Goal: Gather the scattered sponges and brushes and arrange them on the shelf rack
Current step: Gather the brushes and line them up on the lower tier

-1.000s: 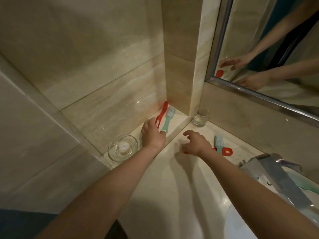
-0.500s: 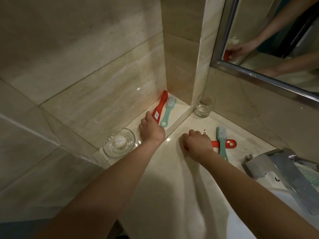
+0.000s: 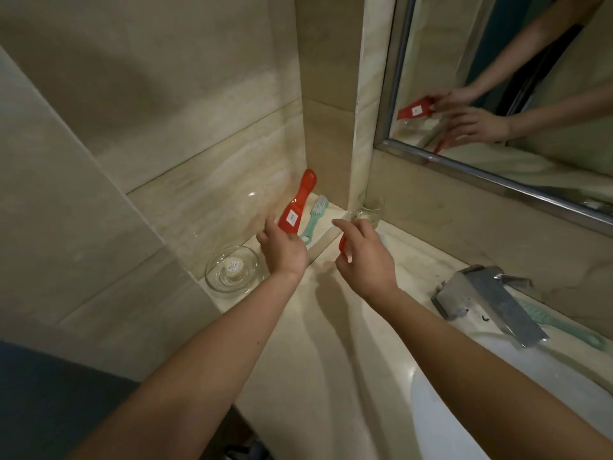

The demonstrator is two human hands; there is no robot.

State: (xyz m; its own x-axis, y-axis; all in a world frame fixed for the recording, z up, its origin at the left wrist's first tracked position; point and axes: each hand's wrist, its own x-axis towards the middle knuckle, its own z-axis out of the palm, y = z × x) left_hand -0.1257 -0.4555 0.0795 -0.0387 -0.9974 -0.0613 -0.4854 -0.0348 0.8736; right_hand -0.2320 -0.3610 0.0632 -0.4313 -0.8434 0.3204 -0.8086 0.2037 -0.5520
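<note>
Red plastic brush with a white label [image 3: 295,207] is gripped at its broad end by the left hand [image 3: 283,252], tilted above the raised marble ledge [image 3: 326,232] where a mint-green brush [image 3: 313,219] lies. The right hand [image 3: 365,257] pinches another red brush [image 3: 342,244], mostly hidden. Gathering seems underway; next, likely lay both alongside.

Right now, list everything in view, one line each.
Red plastic brush with white label: one, red, gripped by left hand above ledge.
Second red brush: one, red, mostly hidden in right hand.
Mint-green plastic brush: one, mint, lying on ledge.
Chrome faucet: one, silver, right of counter.
Second mint-green brush: one, mint, behind faucet.
Clear drinking glass: one, clear, counter corner.
Clear glass dish: one, clear, ledge's near end.
Hands: two, bare, both at ledge.
</note>
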